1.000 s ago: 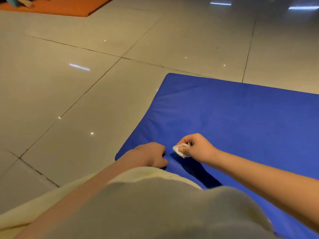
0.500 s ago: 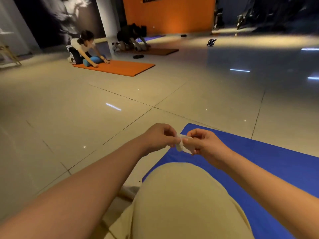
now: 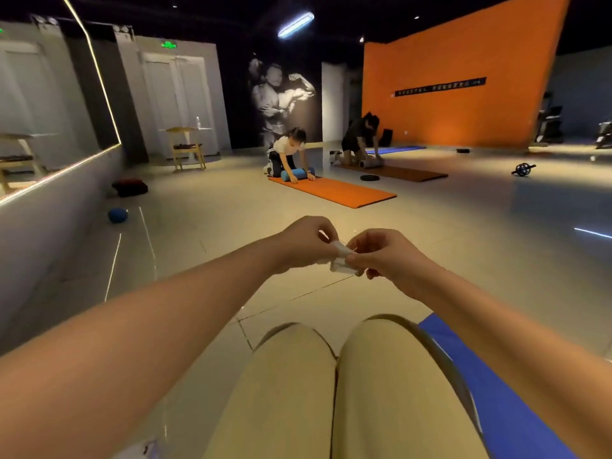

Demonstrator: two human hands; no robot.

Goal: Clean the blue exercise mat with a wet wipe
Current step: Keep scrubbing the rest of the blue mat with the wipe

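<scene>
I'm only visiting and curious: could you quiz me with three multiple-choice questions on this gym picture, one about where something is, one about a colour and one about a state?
1. Where is the wet wipe?
A) in a bucket
B) pinched between the left hand and the right hand, up in the air
C) on a shelf

2. What colour is the far mat where the person in the white top kneels?
A) green
B) orange
C) white

3. How does the blue exercise mat lie?
A) rolled up
B) hung on a wall
C) spread flat on the floor

Answers:
1 B: both hands pinch the wipe in front of the body.
2 B: the mat under that person is plainly orange.
3 C: its visible part lies flat on the tiles.
</scene>
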